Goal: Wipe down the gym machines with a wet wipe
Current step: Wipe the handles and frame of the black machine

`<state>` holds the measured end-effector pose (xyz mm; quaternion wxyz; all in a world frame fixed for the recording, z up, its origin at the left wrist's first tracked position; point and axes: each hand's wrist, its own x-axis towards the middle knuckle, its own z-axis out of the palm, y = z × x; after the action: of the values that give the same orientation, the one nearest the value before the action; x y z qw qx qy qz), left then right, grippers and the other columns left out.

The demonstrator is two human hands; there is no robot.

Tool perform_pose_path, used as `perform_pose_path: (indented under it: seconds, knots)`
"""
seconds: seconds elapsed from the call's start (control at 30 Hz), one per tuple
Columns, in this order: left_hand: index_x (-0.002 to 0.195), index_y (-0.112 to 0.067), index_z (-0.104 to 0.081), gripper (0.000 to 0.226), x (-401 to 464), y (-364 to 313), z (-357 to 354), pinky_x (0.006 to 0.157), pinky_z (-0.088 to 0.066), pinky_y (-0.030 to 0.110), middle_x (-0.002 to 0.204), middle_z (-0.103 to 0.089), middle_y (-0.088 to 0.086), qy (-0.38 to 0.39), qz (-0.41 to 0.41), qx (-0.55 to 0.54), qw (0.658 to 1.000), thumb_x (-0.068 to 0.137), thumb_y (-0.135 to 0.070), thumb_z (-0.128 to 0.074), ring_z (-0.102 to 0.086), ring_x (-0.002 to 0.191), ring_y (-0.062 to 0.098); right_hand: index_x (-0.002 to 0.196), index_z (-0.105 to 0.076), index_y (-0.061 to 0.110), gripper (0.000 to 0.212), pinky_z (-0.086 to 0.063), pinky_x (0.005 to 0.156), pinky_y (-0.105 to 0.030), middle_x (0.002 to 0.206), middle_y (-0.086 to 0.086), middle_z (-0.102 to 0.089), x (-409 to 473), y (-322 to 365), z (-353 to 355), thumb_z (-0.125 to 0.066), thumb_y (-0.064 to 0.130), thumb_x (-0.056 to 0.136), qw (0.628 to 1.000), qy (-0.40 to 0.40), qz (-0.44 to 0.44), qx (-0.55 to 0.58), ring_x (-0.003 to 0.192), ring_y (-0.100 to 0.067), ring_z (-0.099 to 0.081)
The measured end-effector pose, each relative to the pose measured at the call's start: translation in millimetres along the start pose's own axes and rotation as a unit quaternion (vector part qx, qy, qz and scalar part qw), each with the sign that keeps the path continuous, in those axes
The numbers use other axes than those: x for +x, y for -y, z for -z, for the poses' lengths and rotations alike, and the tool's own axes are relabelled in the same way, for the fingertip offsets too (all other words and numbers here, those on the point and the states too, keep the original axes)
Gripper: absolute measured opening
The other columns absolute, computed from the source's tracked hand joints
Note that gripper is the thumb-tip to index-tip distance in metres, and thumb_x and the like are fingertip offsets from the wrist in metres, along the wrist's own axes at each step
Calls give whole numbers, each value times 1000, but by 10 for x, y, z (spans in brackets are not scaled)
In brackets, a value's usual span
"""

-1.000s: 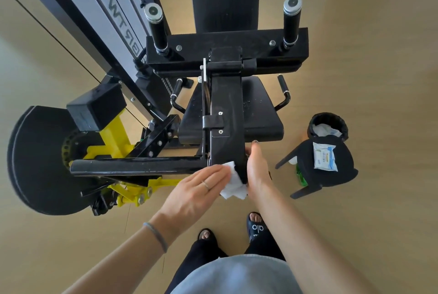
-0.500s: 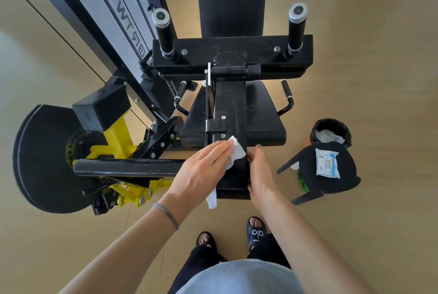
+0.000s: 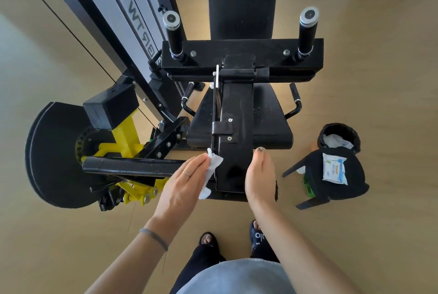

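Note:
A black and yellow gym machine stands in front of me, with a black central arm (image 3: 237, 127) running toward me over its seat (image 3: 267, 125). My left hand (image 3: 182, 184) presses a crumpled white wet wipe (image 3: 212, 170) against the left side of that arm, near its lower end. My right hand (image 3: 259, 175) rests flat against the arm's right side, fingers together, holding nothing. Two upright black grips (image 3: 174, 32) rise from the crossbar (image 3: 241, 53) farther back.
A black stool (image 3: 355, 182) at the right carries a pack of wet wipes (image 3: 334, 168). Behind it stands a small black bin (image 3: 339, 137) with used wipes inside. A black weight disc (image 3: 52, 151) and a horizontal bar (image 3: 132, 166) stick out to the left. My sandalled feet (image 3: 257, 234) are below.
My left hand has carried the wipe from the arm's lower end up onto its top, then over to its left side. My right hand stays braced on the right side.

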<state>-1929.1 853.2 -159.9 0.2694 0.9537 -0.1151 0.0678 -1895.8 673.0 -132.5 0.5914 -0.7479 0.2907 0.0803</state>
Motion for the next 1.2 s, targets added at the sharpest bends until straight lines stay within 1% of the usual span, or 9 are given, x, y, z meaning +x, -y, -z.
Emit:
perform_pose_path:
  seconds: [0.07, 0.17, 0.27, 0.47, 0.63, 0.8, 0.97, 1.13, 1.2]
  knots:
    - [137, -10, -60, 37, -36, 106, 95, 113, -40, 24, 143, -55, -2, -11, -57, 28, 998, 110, -28, -40, -52, 132, 14, 153, -40, 17, 48, -36, 84, -12, 146, -3, -51, -10, -4, -60, -30, 38, 110, 992, -28, 100, -73, 115, -6, -48]
    - [125, -1, -67, 34, -2, 280, 290, 106, -49, 41, 128, -66, 9, -36, -124, 160, 979, 105, -23, -52, -61, 122, 26, 155, -37, 14, 62, -47, 101, -30, 147, -7, -52, -14, 11, -136, -22, 48, 105, 971, -48, 170, -162, 128, -19, -53]
    - [126, -8, -66, 44, 57, 350, 474, 111, -44, 41, 127, -67, 6, 38, -133, 250, 958, 103, -41, -47, -58, 125, 26, 155, -36, 11, 71, -47, 107, -44, 148, -10, -51, -51, -5, -161, -14, 52, 101, 948, -73, 198, -240, 132, -26, -52]
    - [118, -12, -60, 60, 374, 100, 276, 106, -46, 38, 111, -65, 3, 145, -159, 346, 913, 88, -63, -55, -60, 108, 23, 157, -32, 15, 63, -46, 106, -45, 149, -16, -48, -116, 73, -342, -14, 47, 105, 910, -113, 241, -317, 129, -30, -53]
    - [101, -16, -62, 67, 313, 385, 493, 103, -45, 37, 102, -66, 0, 158, -87, 355, 917, 85, -79, -47, -57, 105, 22, 157, -33, 16, 59, -45, 103, -42, 146, -18, -49, -141, 61, -388, -18, 44, 107, 889, -144, 242, -362, 125, -32, -54]
    - [114, -17, -65, 78, 391, 563, 785, 106, -43, 36, 117, -66, -1, 238, -48, 383, 891, 82, -85, -44, -55, 117, 20, 157, -32, 15, 57, -48, 98, -42, 142, -19, -51, -135, 33, -428, -21, 42, 108, 874, -165, 246, -385, 118, -33, -57]
    - [108, -13, -60, 67, 530, -68, 279, 98, -43, 34, 107, -65, 2, 227, -53, 308, 922, 80, -74, -60, -57, 107, 22, 155, -36, 15, 56, -49, 90, -41, 137, -19, -53, -139, 23, -435, -22, 43, 108, 867, -179, 249, -391, 112, -33, -59]
    - [108, -16, -57, 56, 396, 405, 609, 93, -48, 33, 103, -68, 0, 200, -72, 344, 915, 88, -68, -57, -61, 103, 21, 154, -37, 16, 57, -50, 91, -44, 134, -19, -56, -123, 18, -465, -20, 44, 107, 865, -190, 246, -394, 110, -35, -61]
    - [109, -18, -59, 38, 347, 686, 814, 96, -49, 33, 104, -70, -2, 206, -63, 353, 910, 92, -52, -62, -62, 103, 19, 154, -36, 16, 57, -51, 90, -44, 133, -19, -56, -125, 21, -477, -18, 44, 108, 863, -194, 244, -398, 109, -35, -61]
